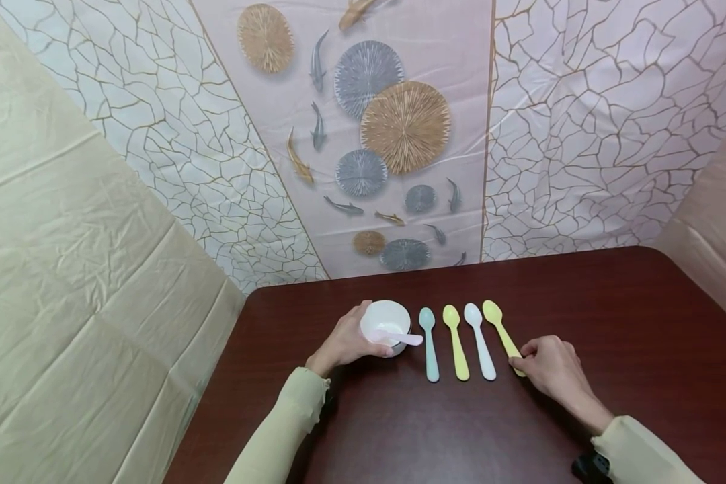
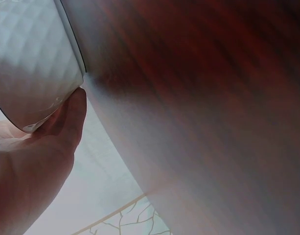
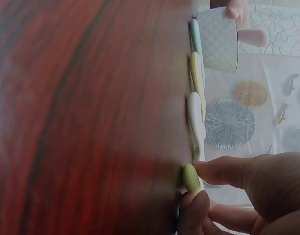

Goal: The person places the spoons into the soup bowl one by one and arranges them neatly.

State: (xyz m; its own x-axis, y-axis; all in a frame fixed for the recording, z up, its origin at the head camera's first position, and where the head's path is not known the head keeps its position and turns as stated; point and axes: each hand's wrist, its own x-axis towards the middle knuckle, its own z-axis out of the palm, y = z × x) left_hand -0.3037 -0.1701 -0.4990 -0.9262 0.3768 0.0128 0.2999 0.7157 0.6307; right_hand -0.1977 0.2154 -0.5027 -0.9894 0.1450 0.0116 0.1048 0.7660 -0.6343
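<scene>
My left hand (image 1: 349, 339) grips a white bowl (image 1: 385, 313) at its left side, thumb at the front and fingers round the back. In the left wrist view the bowl (image 2: 32, 54) shows a quilted outer wall. A pale pink spoon (image 1: 402, 338) leans in it, its handle over the rim to the right. My right hand (image 1: 553, 368) pinches the handle end of the rightmost yellow spoon (image 1: 501, 327), which lies slanted on the table. In the right wrist view thumb and finger close on that yellow handle (image 3: 191, 178).
Between the bowl and my right hand lie a teal spoon (image 1: 429, 346), another yellow spoon (image 1: 456, 343) and a white spoon (image 1: 480, 341), side by side with handles toward me. The dark red-brown table (image 1: 435, 430) ends at a patterned cloth backdrop (image 1: 423, 134).
</scene>
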